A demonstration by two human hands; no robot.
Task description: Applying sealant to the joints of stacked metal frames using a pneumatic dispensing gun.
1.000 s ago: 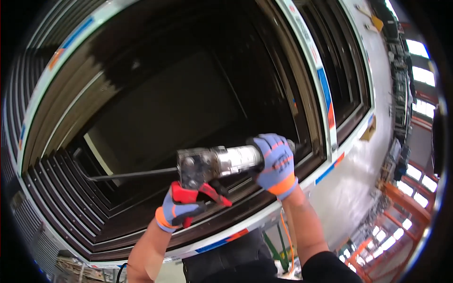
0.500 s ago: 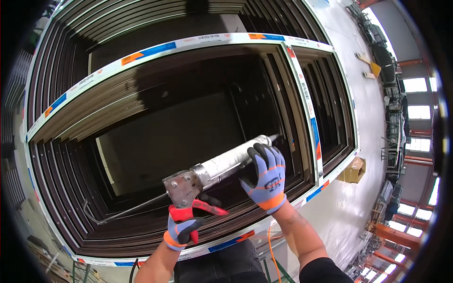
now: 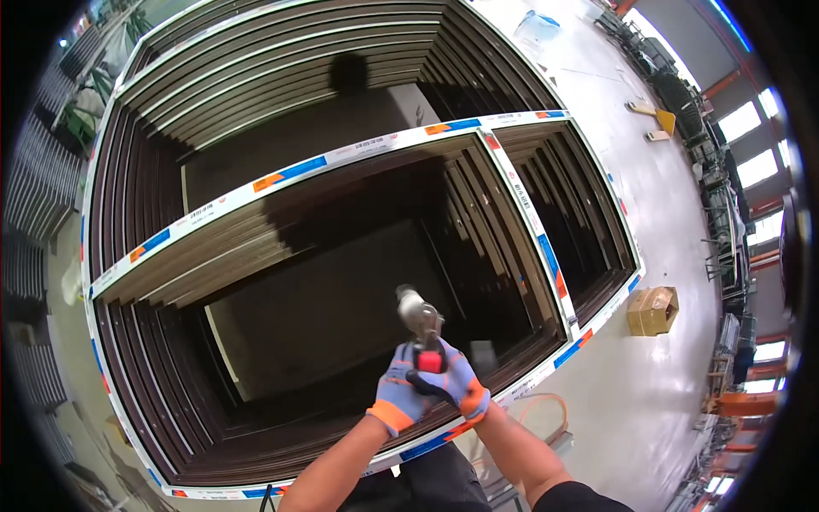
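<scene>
A caulking gun (image 3: 420,317) points away from me, its silvery barrel foreshortened and blurred. My left hand (image 3: 397,386) and my right hand (image 3: 459,381) meet at its red handle (image 3: 429,362). Both wear blue-grey gloves with orange cuffs, and their fingers are closed around the handle area. How each finger sits on the trigger is hidden. Beneath the gun lies a stack of dark rectangular frames (image 3: 145,384), nested to show stepped inner edges. The topmost one carries white protective tape (image 3: 354,154) with blue and orange marks.
To the right, a brown cardboard box (image 3: 653,311) stands on the pale floor. An orange hose (image 3: 554,398) curves beside the stack's near right edge. Farther off are a yellow pallet jack (image 3: 664,119) and racks of metal parts (image 3: 725,213). More stacked profiles (image 3: 38,188) line the left.
The gun has swung from lying crosswise to pointing away from me. My right hand has left the barrel and joined my left at the handle. The whole view has shifted.
</scene>
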